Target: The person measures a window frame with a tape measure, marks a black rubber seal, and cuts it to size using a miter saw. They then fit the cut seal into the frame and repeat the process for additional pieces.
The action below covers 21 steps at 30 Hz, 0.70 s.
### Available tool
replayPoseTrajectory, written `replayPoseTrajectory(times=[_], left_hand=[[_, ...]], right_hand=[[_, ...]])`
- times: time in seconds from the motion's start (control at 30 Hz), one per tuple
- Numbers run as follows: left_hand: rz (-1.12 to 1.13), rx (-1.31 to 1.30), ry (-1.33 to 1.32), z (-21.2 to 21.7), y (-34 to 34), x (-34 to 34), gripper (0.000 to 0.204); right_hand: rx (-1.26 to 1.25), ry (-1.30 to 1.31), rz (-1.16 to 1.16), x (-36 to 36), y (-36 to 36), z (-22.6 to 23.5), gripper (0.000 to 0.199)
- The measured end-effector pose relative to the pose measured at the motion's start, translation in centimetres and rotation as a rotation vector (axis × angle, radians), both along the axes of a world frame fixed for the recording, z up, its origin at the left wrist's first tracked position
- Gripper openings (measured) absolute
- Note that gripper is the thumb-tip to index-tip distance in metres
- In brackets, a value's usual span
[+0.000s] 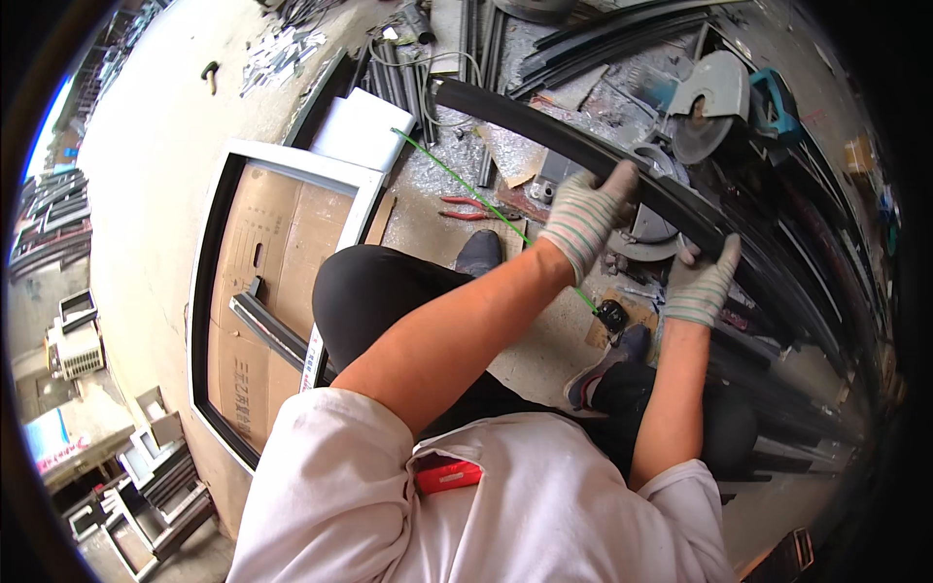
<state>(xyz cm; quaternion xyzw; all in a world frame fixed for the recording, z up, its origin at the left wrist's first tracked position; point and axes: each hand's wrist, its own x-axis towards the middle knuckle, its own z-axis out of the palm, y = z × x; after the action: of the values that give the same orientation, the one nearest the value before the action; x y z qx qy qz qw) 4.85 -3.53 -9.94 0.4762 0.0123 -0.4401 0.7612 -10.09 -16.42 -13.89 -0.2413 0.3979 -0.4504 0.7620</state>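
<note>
A long dark bar, like a frame profile, slants from the upper middle down to the right. My left hand, in a striped work glove, is closed around its middle. Further down its length, my right hand, gloved alike, grips it from below with the thumb up on its side. A cutting saw with a round blade and pale guard stands beyond the bar, partly covered by it. Below my left hand, a thin green strip runs to a round black object on the floor.
Red-handled pliers lie by my shoe. To the left, a white-edged window frame surrounds cardboard, with a short dark profile across it. Many dark profiles are stacked around the saw. A hammer lies far left.
</note>
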Motion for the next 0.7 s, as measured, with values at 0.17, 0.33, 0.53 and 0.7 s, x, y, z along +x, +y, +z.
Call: replayPoseTrajectory(times=[0.17, 0.33, 0.53, 0.7], left_hand=[[0.093, 0.113, -0.074, -2.5, -0.8, 5.7, 0.036], [0.045, 0.328, -0.217, -3.9, 0.4, 13.4, 0.032], [0.057, 0.436, -0.237, -5.1, 0.7, 21.1, 0.028], [0.006, 0.429, -0.242, -8.2, 1.8, 23.9, 0.029]], right_hand=[[0.116, -0.027, -0.117, -0.7, -1.6, -2.5, 0.032], [0.260, -0.008, -0.202, -3.2, -4.3, -7.8, 0.026], [0.332, -0.004, -0.185, -3.6, -4.4, -11.9, 0.036], [0.365, 0.036, -0.158, -2.0, -4.0, -14.4, 0.039]])
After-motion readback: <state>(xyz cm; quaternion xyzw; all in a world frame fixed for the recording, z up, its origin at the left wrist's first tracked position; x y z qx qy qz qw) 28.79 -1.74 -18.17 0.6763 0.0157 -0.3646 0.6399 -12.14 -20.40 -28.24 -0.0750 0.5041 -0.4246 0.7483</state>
